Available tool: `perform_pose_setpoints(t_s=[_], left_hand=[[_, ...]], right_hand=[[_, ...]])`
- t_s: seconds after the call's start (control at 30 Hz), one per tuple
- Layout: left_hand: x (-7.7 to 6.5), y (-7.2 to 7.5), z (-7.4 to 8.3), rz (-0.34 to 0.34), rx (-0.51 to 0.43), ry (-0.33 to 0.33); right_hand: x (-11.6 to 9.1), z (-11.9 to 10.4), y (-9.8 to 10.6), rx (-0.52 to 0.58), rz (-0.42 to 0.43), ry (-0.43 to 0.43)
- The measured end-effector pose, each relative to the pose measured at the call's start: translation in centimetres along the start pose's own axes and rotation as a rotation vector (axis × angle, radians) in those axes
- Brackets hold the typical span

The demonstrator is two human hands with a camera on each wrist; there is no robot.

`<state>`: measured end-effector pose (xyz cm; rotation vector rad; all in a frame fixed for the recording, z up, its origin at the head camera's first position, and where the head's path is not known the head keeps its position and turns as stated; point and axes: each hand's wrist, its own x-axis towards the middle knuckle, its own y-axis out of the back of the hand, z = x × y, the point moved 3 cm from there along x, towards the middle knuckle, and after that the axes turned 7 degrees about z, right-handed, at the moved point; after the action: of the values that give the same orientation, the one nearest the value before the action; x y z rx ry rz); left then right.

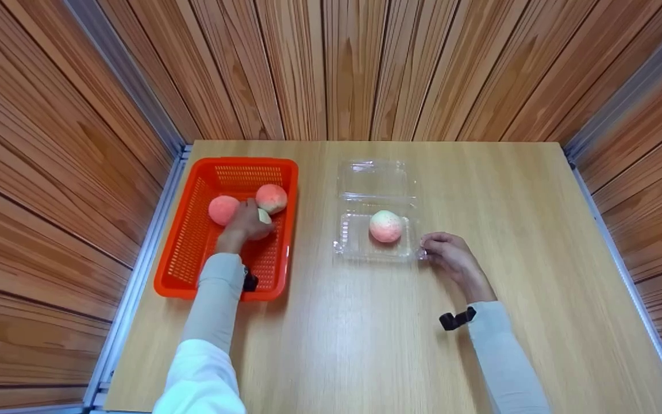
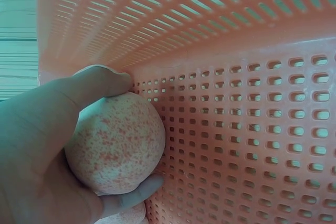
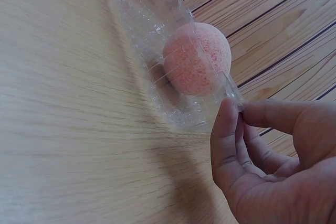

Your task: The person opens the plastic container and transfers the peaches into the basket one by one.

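Inside the orange basket (image 1: pixel 170 270), my left hand (image 1: pixel 245 223) grips a pale peach (image 2: pixel 118 142) with pink speckles, thumb and fingers curled round it. Two more peaches lie by that hand: a pink one (image 1: pixel 223 210) to its left and a red-and-cream one (image 1: pixel 272 198) beyond it. My right hand (image 1: pixel 450 256) pinches the near right corner of a clear plastic clamshell box (image 1: pixel 360 253), whose lid (image 1: pixel 374 177) lies folded back. One white-and-pink peach (image 1: pixel 385 226) sits in the box's base. In the right wrist view, thumb and fingertips meet on the box's thin edge.
The basket stands at the left of the wooden table (image 1: pixel 331 345), with the box to its right. Wood-plank walls (image 1: pixel 354 69) enclose the back and both sides. Small black cameras are strapped at both wrists.
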<state>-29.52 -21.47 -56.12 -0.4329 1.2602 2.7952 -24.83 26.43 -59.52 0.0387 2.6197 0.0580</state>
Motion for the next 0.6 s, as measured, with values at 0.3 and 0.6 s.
perform_pose_setpoints(t_s=[0.3, 0.6], left_hand=[[0.28, 0.06, 0.12, 0.008, 0.023, -0.037], [0.56, 0.06, 0.1, -0.012, 0.088, -0.067]], right_hand=[[0.11, 0.05, -0.14, 0.023, -0.001, 0.002], [0.15, 0.13, -0.07, 0.044, -0.009, 0.008]])
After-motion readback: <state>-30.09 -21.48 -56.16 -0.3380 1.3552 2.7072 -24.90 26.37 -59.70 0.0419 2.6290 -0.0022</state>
